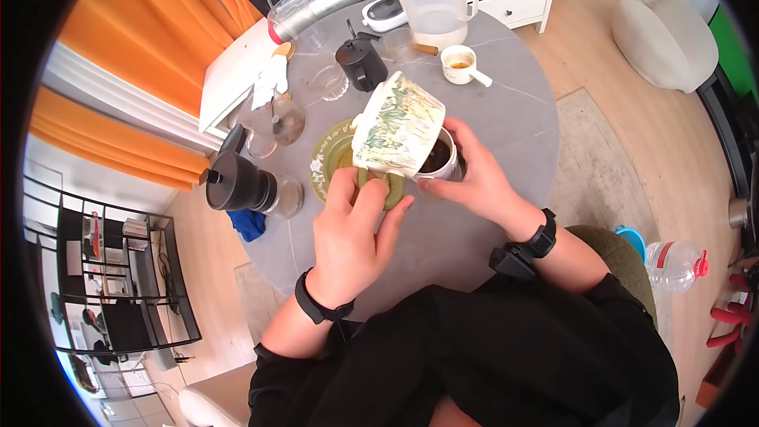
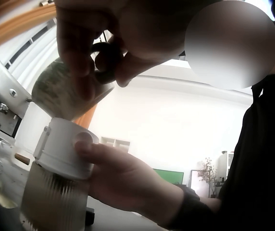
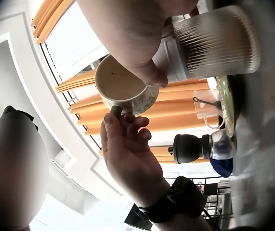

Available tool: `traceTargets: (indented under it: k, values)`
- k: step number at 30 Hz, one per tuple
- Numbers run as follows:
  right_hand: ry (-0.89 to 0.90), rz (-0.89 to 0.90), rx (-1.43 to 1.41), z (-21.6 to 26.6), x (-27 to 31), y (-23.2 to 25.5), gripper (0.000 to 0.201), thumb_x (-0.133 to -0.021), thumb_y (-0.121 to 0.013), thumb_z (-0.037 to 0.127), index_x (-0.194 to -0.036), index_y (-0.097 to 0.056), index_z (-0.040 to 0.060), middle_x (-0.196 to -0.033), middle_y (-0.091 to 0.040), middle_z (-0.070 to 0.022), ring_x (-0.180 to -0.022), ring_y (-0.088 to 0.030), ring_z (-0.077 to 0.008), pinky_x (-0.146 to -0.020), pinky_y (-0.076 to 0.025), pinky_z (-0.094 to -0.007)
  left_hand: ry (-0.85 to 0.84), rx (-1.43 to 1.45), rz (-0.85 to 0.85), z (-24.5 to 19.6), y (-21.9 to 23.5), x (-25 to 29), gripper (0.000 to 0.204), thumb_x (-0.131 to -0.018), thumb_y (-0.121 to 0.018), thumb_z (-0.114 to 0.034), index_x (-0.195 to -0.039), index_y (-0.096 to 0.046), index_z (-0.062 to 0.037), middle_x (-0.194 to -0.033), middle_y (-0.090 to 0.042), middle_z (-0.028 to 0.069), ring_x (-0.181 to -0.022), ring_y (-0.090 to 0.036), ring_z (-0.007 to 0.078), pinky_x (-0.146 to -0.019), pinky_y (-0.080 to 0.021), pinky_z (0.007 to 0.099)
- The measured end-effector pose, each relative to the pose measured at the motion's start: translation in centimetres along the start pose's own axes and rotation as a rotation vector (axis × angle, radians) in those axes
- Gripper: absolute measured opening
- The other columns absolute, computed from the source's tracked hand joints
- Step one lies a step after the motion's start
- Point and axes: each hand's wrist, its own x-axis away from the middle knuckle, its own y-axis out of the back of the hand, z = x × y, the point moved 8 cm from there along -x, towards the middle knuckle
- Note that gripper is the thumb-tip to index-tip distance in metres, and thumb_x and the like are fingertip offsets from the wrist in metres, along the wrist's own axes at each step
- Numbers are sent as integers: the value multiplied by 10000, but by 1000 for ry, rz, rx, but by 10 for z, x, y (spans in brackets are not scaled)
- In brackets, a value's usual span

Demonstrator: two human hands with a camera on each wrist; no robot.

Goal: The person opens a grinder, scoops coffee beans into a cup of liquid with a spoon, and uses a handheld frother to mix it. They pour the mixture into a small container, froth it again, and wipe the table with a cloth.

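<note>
The left hand grips the green handle of a patterned cup, which is tilted on its side above a white-topped container. In the right wrist view the cup shows its pale inside with a few dark specks. The right hand is curled round the white top of the container; its ribbed clear body stands below. Dark contents show in the container's opening. A green saucer lies on the table, left of the cup.
Beyond the hands stand a black pitcher, a small white handled cup, a large plastic jug and a scale. To the left are a black grinder, a glass mug and a blue cloth.
</note>
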Motion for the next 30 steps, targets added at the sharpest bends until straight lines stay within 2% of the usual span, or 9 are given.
traceTargets:
  k: [5, 12, 16, 18, 20, 22, 23, 28, 30]
  values:
    - [119, -67, 40, 3, 0, 3, 801, -740, -806, 96, -1418, -383, 32, -1309, -579, -151, -1236, -567, -242, -1020, -461, -353, -76, -127, 66, -12, -3, -2, 273, -787, -793, -116, -966, -605, -31, -976, -547, 134, -638, -602, 259, -557, -507, 333]
    - [26, -18, 96, 4, 1, 3, 782, -748, -802, 101, -1419, -403, 43, -1319, -582, -138, -1250, -560, -239, -1028, -455, -364, -296, -262, 95, -22, -5, -2, 327, -735, -816, -135, -968, -610, -35, -1025, -583, 149, -710, -633, 289, -575, -518, 358]
    - [65, -30, 89, 4, 1, 3, 780, -750, -802, 97, -1418, -402, 42, -1315, -583, -136, -1243, -564, -235, -1022, -460, -358, -263, -267, 101, -12, -5, -4, 257, -802, -777, -183, -975, -621, -74, -1035, -603, 152, -737, -653, 275, -591, -525, 337]
    - [96, -38, 115, 5, 1, 3, 776, -751, -803, 95, -1412, -401, 42, -1308, -584, -134, -1236, -567, -233, -1017, -464, -355, -53, -15, 20, 7, 4, -7, 257, -799, -776, -162, -981, -619, -69, -1036, -607, 172, -754, -654, 310, -629, -526, 322]
    - [36, -13, 13, 2, 1, 1, 767, -772, -821, 120, -1415, -408, 49, -1298, -581, -96, -1232, -550, -199, -1055, -424, -351, -12, 67, -24, 24, 5, -3, 180, -898, -704, -163, -994, -600, -53, -1024, -637, 154, -794, -676, 288, -684, -521, 296]
    - [39, 20, 36, 0, 0, 0, 806, -777, -816, 115, -1438, -358, 63, -1290, -576, -77, -1231, -547, -190, -1059, -420, -346, 590, 898, -142, 73, -6, 13, 153, -1002, -589, -200, -1022, -584, -48, -1012, -660, 112, -838, -691, 231, -731, -511, 275]
    - [28, 23, 30, 0, 0, 0, 816, -772, -817, 107, -1444, -356, 59, -1310, -568, -87, -1253, -535, -201, -1068, -413, -354, 665, 994, -181, 84, -4, 19, 221, -1059, -479, -251, -1044, -570, -50, -1002, -664, 83, -866, -691, 190, -722, -506, 266]
    - [208, 27, 148, 23, 8, 12, 824, -776, -796, 97, -1465, -348, 51, -1386, -529, -125, -1349, -462, -241, -1102, -384, -381, 870, 1185, -278, 138, -4, 63, 267, -1054, -471, -297, -988, -562, -55, -980, -661, 94, -842, -694, 194, -680, -494, 255]
    - [94, 68, 472, 20, 10, 35, 766, -803, -756, 105, -1457, -367, 22, -1421, -497, -167, -1394, -410, -286, -1115, -371, -397, 949, 1211, -247, 152, -10, 82, 273, -1055, -472, -302, -950, -555, -64, -951, -661, 88, -836, -694, 193, -678, -492, 249]
